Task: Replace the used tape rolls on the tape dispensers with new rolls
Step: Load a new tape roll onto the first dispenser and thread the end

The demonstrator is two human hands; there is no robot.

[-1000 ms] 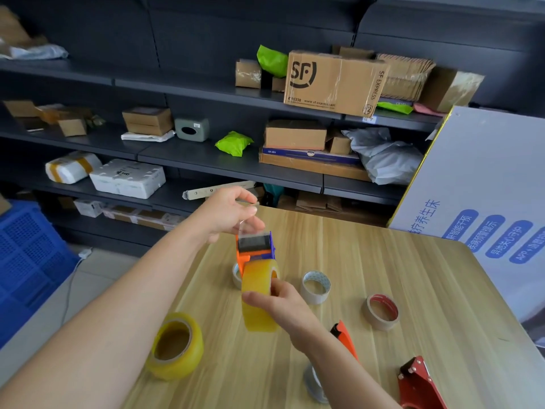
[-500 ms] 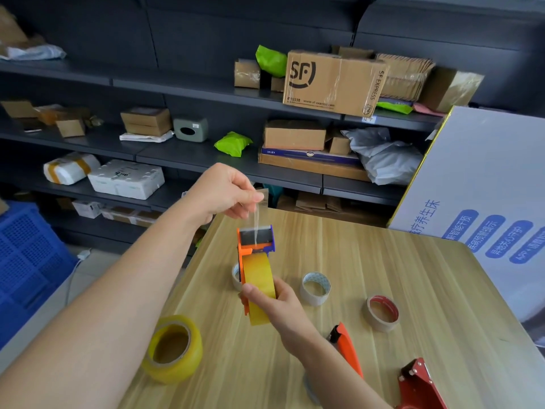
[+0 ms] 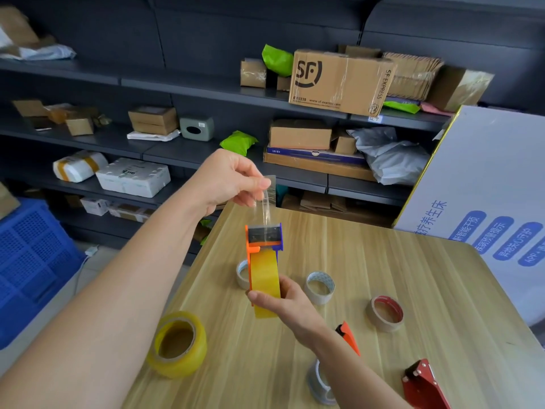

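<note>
I note the left hand is higher than a second ago, pinching the tape strip drawn up from the orange dispenser. The right hand grips the dispenser's mounted yellow roll, held above the table.

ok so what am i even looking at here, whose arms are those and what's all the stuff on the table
No machine here: a person wears a camera on the head, so this one view looks down at their own bare hands. The right hand grips an orange tape dispenser loaded with a yellow roll. The left hand pinches the clear tape end, drawn up above the dispenser. On the wooden table lie a spare yellow roll, a white core, a red-edged core and a red dispenser. Shelves of parcels stand behind.
</note>
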